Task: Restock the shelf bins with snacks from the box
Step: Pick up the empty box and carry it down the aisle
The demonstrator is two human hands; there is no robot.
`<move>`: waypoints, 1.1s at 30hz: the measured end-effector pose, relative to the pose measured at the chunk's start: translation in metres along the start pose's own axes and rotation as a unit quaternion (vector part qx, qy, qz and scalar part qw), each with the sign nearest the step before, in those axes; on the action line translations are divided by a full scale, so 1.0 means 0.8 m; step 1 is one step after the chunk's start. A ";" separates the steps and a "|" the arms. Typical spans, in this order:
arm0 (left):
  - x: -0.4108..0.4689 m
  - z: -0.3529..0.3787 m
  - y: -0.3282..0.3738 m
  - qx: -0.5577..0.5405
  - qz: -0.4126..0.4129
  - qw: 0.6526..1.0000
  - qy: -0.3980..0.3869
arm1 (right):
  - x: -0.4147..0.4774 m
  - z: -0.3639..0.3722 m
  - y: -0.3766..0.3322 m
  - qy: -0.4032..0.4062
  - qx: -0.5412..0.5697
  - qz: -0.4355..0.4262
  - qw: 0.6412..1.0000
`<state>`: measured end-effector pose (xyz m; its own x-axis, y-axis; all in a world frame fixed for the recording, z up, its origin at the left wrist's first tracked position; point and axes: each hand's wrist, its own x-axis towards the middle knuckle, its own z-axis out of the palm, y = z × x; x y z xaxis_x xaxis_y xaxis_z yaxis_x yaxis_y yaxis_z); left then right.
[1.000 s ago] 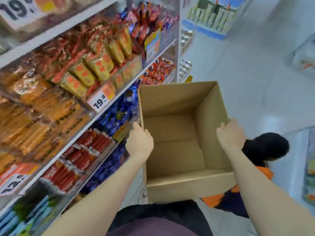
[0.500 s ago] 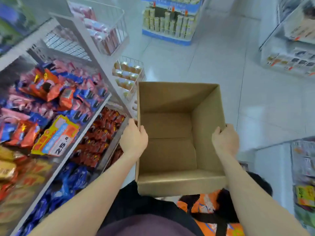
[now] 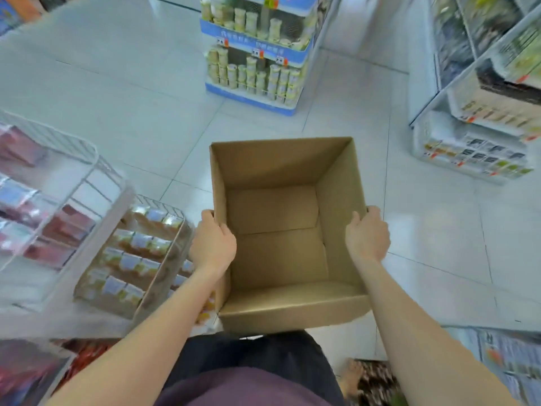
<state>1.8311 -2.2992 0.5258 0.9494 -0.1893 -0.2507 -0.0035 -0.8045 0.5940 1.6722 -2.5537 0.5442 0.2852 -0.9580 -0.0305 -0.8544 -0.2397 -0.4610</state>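
I carry an open brown cardboard box (image 3: 278, 168) in front of my body, and its inside is bare. My left hand (image 3: 212, 243) grips the box's left wall, thumb inside the rim. On the opposite wall, my right hand (image 3: 367, 237) grips in the same way. Wire shelf bins (image 3: 87, 159) at the end of the shelving stand to my left, holding pink packs and small snack packs (image 3: 131, 256).
A blue display stand (image 3: 254, 57) stacked with cups stands ahead across the tiled floor. White shelving (image 3: 474, 118) with goods runs along the right. Open floor lies between them. A patterned shoe (image 3: 371, 382) shows at the bottom right.
My view has swung right, away from the snack shelves toward the open aisle. The box stays held in both hands, now past the shelf end; the person below is out of sight.
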 end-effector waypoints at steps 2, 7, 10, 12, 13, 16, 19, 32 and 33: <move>0.049 0.009 0.027 -0.010 -0.029 1.000 -0.004 | 0.051 0.015 -0.033 0.000 -0.008 -0.013 1.000; 0.162 0.044 0.074 -0.042 -0.089 0.995 0.011 | 0.181 0.078 -0.105 -0.021 -0.005 -0.055 0.998; 0.238 0.078 0.086 -0.079 -0.138 0.987 0.032 | 0.268 0.144 -0.147 -0.051 0.010 -0.098 0.994; 0.288 0.102 0.084 -0.099 -0.174 0.979 0.043 | 0.322 0.190 -0.177 -0.082 0.019 -0.118 0.989; 0.309 0.115 0.082 -0.108 -0.196 0.973 0.050 | 0.347 0.215 -0.192 -0.102 0.020 -0.125 0.987; 0.351 0.153 0.068 -0.133 -0.273 0.951 0.059 | 0.398 0.289 -0.224 -0.170 0.010 -0.155 0.973; 0.387 0.197 0.044 -0.161 -0.345 0.922 0.074 | 0.428 0.374 -0.243 -0.229 -0.005 -0.184 0.956; 0.539 0.433 -0.126 -0.299 -0.457 0.828 0.128 | 0.470 0.753 -0.255 -0.308 -0.113 -0.330 0.885; 0.553 0.447 -0.134 -0.285 -0.458 0.829 0.146 | 0.468 0.779 -0.255 -0.308 -0.124 -0.338 0.880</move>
<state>2.1390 -2.4980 0.0784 0.5069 0.5656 -0.6505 0.8320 -0.1235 0.5409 2.2242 -2.7654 0.0745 0.8817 -0.3332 -0.3341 -0.4450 -0.8225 -0.3541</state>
